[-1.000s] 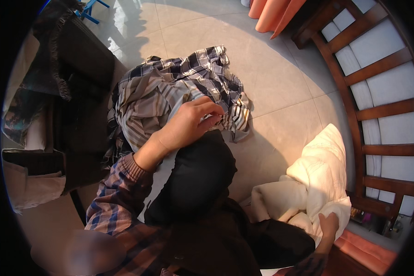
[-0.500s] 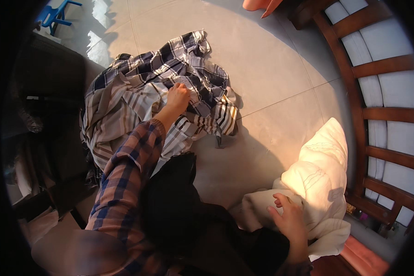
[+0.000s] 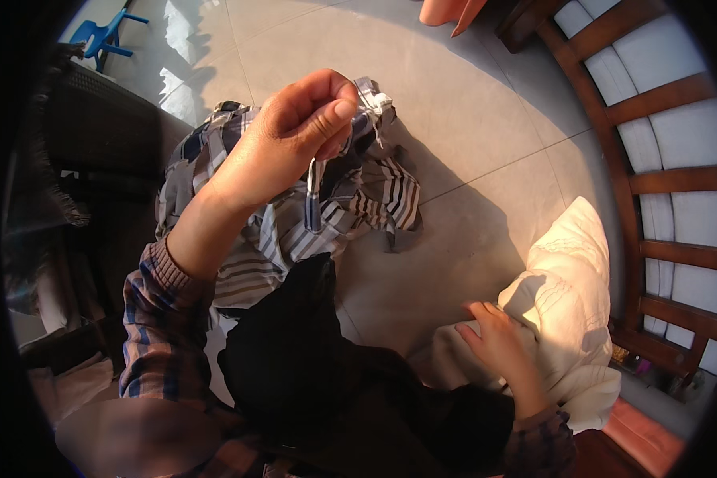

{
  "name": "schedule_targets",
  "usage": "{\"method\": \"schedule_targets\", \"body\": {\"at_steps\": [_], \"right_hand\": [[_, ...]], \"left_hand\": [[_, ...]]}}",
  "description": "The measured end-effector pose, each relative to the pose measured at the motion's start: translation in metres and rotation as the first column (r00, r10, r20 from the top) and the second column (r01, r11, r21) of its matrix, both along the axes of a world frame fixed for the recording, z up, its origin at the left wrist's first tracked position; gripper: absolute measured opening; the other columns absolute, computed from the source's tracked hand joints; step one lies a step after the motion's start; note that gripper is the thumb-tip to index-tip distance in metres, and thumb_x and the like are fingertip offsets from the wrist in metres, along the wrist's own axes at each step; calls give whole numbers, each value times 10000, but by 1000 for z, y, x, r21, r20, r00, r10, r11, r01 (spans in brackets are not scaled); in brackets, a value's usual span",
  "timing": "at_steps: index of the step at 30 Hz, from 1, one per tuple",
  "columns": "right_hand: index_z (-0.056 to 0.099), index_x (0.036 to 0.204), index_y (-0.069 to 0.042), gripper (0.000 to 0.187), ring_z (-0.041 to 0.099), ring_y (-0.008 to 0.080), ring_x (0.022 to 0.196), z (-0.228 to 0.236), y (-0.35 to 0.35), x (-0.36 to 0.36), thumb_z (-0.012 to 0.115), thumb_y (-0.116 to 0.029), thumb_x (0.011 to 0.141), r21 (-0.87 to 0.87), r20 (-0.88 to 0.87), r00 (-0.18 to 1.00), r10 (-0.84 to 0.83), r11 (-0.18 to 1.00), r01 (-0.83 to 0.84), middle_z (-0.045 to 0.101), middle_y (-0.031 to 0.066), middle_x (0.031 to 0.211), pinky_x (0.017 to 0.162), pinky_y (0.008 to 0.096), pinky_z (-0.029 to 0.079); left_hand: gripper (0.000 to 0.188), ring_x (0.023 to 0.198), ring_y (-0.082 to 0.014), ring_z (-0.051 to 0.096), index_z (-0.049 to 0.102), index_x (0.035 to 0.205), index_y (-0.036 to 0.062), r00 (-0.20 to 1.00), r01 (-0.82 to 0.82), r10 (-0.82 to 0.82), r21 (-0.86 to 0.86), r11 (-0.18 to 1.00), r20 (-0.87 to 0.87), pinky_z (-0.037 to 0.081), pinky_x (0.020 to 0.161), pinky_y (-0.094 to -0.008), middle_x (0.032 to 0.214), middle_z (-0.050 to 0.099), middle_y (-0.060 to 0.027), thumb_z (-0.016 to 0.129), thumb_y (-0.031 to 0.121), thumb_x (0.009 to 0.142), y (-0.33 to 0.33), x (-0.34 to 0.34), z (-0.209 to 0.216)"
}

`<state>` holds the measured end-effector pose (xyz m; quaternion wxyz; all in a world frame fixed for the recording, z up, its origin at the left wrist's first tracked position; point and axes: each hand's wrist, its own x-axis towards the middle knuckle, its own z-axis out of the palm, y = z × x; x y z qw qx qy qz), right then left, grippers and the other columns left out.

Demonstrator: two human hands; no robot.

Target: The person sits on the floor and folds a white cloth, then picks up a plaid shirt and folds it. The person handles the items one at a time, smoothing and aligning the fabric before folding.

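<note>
Can make out no readable text, label, brand, number or sign at any position from one o'clock to twelve.

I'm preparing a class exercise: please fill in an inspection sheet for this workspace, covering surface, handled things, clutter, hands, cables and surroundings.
Surface: grey-beige tiled floor, part sunlit, part shadowed.
Handled things: crumpled plaid-and-striped fabric cloth, dark, white and tan, on the floor; cream padded fabric bundle at right.
Clutter: blue four-legged stool, far left; small items under the frame, too small to identify.
Hands: left hand closed, apparently pinching the cloth; right hand open at the bundle, contact unclear.
Cables: nothing seen.
Surroundings: dark brown slatted wooden frame, right; orange hanging fabric, top.
</note>
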<state>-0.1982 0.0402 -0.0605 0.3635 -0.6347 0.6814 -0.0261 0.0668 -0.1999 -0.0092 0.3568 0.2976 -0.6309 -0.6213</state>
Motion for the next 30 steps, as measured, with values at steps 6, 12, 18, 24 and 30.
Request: {"method": "schedule_targets", "body": {"at_steps": [6,12,18,24,30], "right_hand": [[398,1263,-18,656,417,270,1176,-82,-73,81,637,-394,782,628,662,273,-698,715,307,471,159,1238,944,379,349],[553,1036,-55,317,531,244,1025,-43,-118,165,510,-319,866,678,519,-774,-361,726,116,579,92,1072,874,406,429],[564,1035,-26,268,576,230,950,123,-78,33,495,-235,880,296,939,-327,-102,723,624,606,99,1021,829,369,460],[516,1128,-1,427,557,253,993,203,7,-11,414,-354,912,-58,987,-2,160,372,927,567,123,1108,867,362,440],[533,1116,-14,441,544,244,1011,191,31,-47,440,-388,901,-48,999,44,21,268,962,571,95,1113,877,364,419]], "left_hand": [[129,526,-52,296,464,942,57,962,82,-70,32,996,-264,276,500,-181,580,335,48,450,185,925,56,26,77],[135,548,-51,303,482,936,61,945,175,-152,57,983,-289,302,521,-187,616,358,44,438,188,935,95,49,113],[145,536,-79,321,464,948,52,966,92,-62,110,990,-250,306,514,-211,583,332,36,434,193,931,121,68,127],[157,823,-105,502,535,930,50,910,409,-395,113,905,-129,419,774,-249,868,553,-29,534,202,888,177,30,109],[179,766,-71,487,522,897,12,980,175,-139,-276,945,144,423,705,-221,845,535,-2,544,189,884,147,-13,82]]}}
